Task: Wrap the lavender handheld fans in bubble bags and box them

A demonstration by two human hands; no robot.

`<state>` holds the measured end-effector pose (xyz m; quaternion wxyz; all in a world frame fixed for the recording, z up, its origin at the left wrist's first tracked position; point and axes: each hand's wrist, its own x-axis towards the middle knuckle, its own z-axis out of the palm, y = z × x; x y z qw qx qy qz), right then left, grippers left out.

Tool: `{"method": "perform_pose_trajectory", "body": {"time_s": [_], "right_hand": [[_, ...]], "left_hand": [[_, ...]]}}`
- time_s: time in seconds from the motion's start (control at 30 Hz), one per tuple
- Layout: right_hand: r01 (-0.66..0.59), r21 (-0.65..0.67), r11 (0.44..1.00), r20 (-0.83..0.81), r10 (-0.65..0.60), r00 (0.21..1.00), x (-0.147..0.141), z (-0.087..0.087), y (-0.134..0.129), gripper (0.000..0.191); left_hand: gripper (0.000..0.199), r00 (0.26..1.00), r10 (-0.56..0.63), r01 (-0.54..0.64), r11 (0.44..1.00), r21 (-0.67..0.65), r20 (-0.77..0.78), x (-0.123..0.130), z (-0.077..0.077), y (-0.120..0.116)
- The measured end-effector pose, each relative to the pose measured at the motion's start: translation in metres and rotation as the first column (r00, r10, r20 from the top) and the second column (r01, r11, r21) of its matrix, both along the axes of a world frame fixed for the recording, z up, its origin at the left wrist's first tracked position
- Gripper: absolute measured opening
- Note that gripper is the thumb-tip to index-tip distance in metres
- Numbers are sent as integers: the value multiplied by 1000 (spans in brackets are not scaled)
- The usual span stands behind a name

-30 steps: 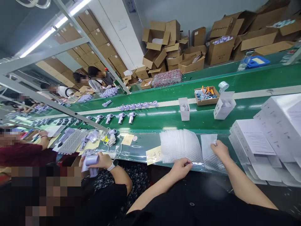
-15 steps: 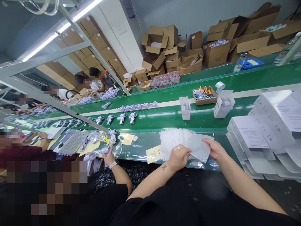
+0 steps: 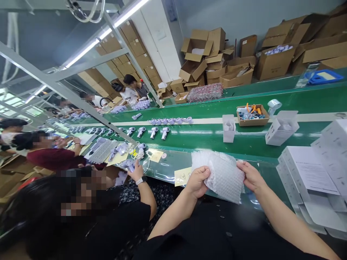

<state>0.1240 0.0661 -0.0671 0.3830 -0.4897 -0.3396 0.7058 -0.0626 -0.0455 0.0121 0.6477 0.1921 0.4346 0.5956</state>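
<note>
A clear bubble wrap bag (image 3: pixel 226 177) is stretched between my two hands over the near edge of the bench. My left hand (image 3: pixel 199 180) grips its left side, thumb on top. At the upper right edge my right hand (image 3: pixel 249 176) pinches it, fingers partly hidden behind. Under and behind it lies a fanned stack of bubble wrap bags (image 3: pixel 197 157) on the green bench. A yellow paper note (image 3: pixel 181 177) with handwriting sits just left of the stack.
Folded white boxes (image 3: pixel 300 177) stand at right. Open white cartons (image 3: pixel 229 129) and a box of small parts (image 3: pixel 252 117) sit on the green belt (image 3: pixel 195 139), with several handheld devices (image 3: pixel 153 132) at left. A co-worker's hand (image 3: pixel 136 171) is close on my left.
The bag has been lifted off the stack towards me and tilted up. My left hand has moved from on top of the stack to the bag's left edge. The view has turned left.
</note>
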Motion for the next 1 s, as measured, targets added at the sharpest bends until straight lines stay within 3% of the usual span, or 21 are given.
{"method": "perform_pose_trajectory", "body": {"time_s": [0.07, 0.1, 0.13, 0.2, 0.27, 0.33, 0.37, 0.47, 0.57, 0.67, 0.8, 0.87, 0.93, 1.0], "right_hand": [[204, 165, 965, 150, -229, 962, -3, 8, 2, 36], [222, 257, 940, 171, -271, 947, -4, 16, 0, 35], [171, 334, 927, 160, -234, 959, -5, 25, -5, 33], [-77, 453, 888, 128, 20, 992, -10, 49, -17, 32], [-335, 520, 786, 141, 307, 941, -19, 70, -31, 38], [-461, 543, 702, 197, 427, 883, -29, 84, -39, 43], [-496, 524, 692, 205, 463, 863, -33, 86, -41, 38], [-505, 364, 783, 54, 524, 850, -43, 82, -39, 25], [-431, 148, 890, -203, 454, 868, -46, 74, -38, 22], [-449, 51, 892, -364, 435, 824, -50, 72, -46, 29], [-438, 121, 891, -352, 451, 820, -58, 70, -59, 40], [-403, 161, 901, -294, 434, 852, -57, 67, -60, 38], [-417, 204, 886, -223, 457, 861, -51, 59, -56, 34], [-445, 230, 865, -123, 479, 869, -39, 45, -45, 33]], "left_hand": [[36, 989, 72, -69, 997, 29, -129, -8, 8, -2], [33, 962, 118, -106, 993, 59, -247, -10, 13, -4], [29, 908, 158, -130, 987, 97, -389, -11, 18, -6], [21, 719, 195, -115, 980, 162, -667, -8, 26, -10], [17, 508, 198, -68, 979, 190, -838, -1, 31, -14], [18, 381, 202, -43, 979, 201, -902, 7, 31, -16], [19, 362, 199, -43, 979, 197, -911, 9, 29, -17], [20, 453, 166, -88, 986, 141, -876, 7, 21, -18], [19, 530, 210, -201, 972, 119, -821, -4, 15, -18], [14, 411, 234, -200, 966, 163, -881, -5, 11, -18], [11, 129, 207, 36, 976, 213, -970, 5, 2, -16], [14, 34, 205, 106, 972, 208, -978, 6, -3, -15], [14, 19, 206, 103, 973, 207, -978, 0, -5, -15], [13, 66, 229, 22, 973, 230, -971, -12, -3, -15]]}}
